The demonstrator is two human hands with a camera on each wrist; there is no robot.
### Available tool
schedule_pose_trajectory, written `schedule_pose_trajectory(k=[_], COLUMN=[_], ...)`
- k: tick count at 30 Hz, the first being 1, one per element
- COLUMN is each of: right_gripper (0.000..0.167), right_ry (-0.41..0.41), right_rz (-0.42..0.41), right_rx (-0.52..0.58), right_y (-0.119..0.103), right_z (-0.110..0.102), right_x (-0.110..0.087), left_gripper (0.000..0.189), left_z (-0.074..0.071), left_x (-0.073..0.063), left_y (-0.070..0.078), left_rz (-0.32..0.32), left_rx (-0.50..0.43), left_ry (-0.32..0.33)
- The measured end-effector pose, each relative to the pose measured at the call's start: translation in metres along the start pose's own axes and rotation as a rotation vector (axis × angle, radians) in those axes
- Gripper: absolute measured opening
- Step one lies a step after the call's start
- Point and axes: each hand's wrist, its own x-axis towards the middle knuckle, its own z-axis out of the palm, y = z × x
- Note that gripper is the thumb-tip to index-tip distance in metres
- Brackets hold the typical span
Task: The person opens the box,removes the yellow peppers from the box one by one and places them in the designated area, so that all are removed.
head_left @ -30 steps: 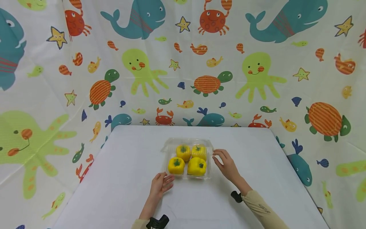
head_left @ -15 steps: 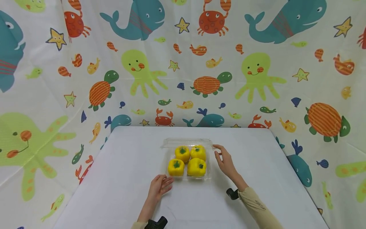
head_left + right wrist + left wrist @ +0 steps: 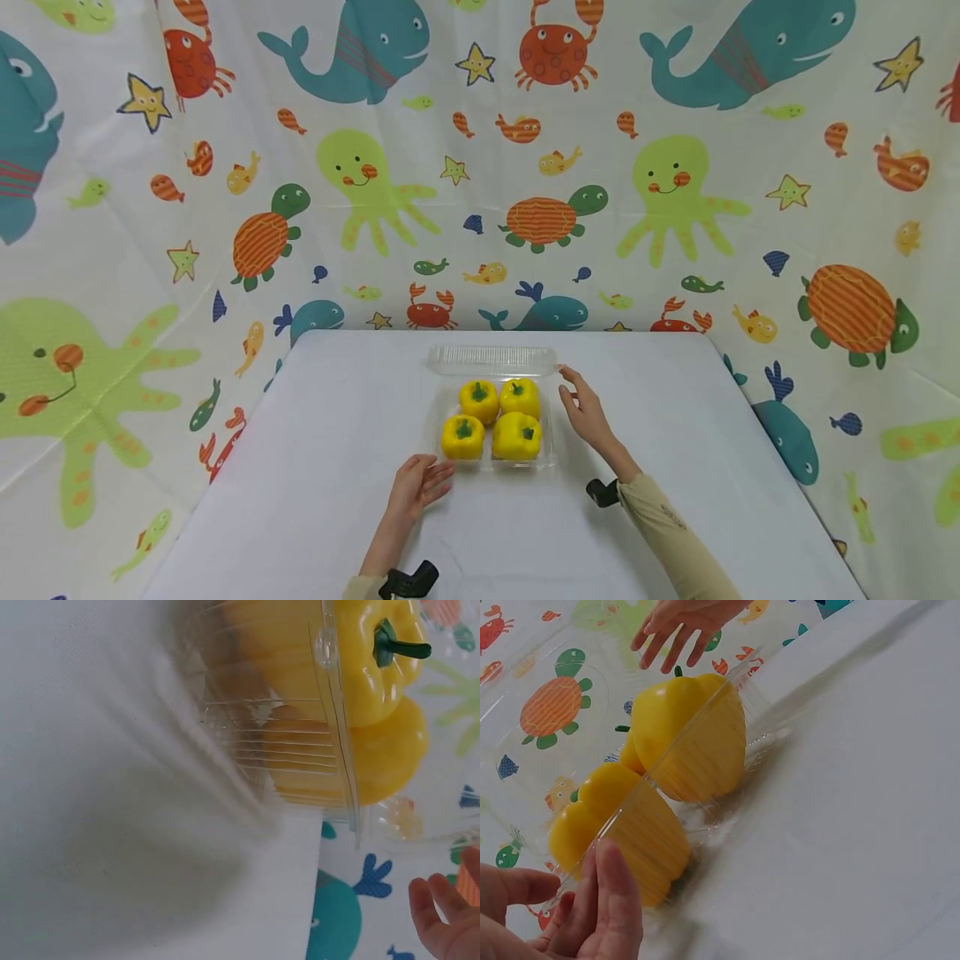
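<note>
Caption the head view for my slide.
Four yellow peppers in a clear box, lid raised; right hand by the lid, left hand at the near corner.

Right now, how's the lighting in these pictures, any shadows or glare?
Head view: fairly even light, though the clear container blends into the white table. Left wrist view: dimmer, a soft shadow along the container's base. Right wrist view: dim too, glints on a yellow pepper, a broad, soft-edged shadow across the table.

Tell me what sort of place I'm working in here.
Probably an indoor tabletop recording setup: a plain white table, a sea-animal print cloth hung around it, and a small black device worn on the wrist.
</note>
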Motion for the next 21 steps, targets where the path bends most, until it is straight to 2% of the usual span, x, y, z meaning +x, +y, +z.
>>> schedule_pose_trajectory(k=[12, 15, 21], right_gripper=[0.043, 0.045, 0.043], right_ry=[-0.122, -0.138, -0.114], right_rz=[0.244, 0.264, 0.270], right_rx=[0.085, 0.099, 0.158], right_y=[0.015, 0.016, 0.017], right_z=[0.007, 0.009, 0.013], right_x=[0.014, 0.019, 0.024], left_gripper=[0.010, 0.009, 0.011], left_z=[-0.001, -0.001, -0.004], left_x=[0.001, 0.001, 0.001], left_y=[0.001, 0.002, 0.002], left_rz=[-0.012, -0.010, 0.001], left_rx=[-0.007, -0.012, 0.003], left_ry=[-0.013, -0.024, -0.031])
